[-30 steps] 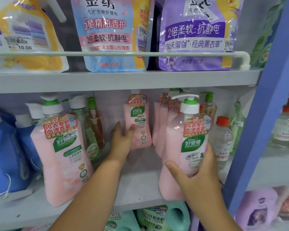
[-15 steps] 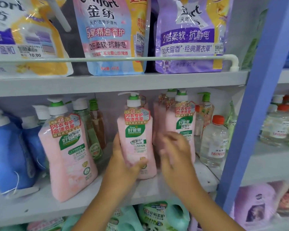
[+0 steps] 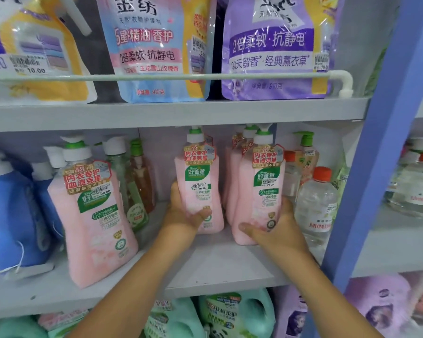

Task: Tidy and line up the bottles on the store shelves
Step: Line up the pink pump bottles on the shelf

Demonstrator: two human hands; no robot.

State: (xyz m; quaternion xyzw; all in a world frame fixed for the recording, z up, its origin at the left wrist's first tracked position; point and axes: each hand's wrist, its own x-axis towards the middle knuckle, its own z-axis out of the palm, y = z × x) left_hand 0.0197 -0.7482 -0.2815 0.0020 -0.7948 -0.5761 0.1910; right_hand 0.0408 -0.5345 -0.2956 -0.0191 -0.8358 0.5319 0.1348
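Note:
On the middle grey shelf [image 3: 213,267] stand several pink pump bottles with green-and-white labels. My left hand [image 3: 185,215] grips the lower part of the middle pink bottle [image 3: 198,181], thumb across its front. My right hand [image 3: 276,230] holds the right pink bottle [image 3: 264,191] near its base, fingers wrapped round its right side. Both bottles stand upright, labels facing me. More pink bottles [image 3: 232,172] are partly hidden behind them. A larger-looking pink bottle [image 3: 93,215] stands near the shelf's front edge at the left.
Blue detergent jugs [image 3: 10,215] fill the far left; green and amber pump bottles [image 3: 134,181] stand behind the left pink one. Clear bottles with orange caps [image 3: 315,206] sit right of my right hand. Refill pouches [image 3: 154,50] line the upper shelf behind a rail. A blue upright [image 3: 381,147] bounds the bay.
My left hand has kept its grip on the middle pink bottle after drawing it forward. My right hand moved right and took hold of the right pink bottle near its base.

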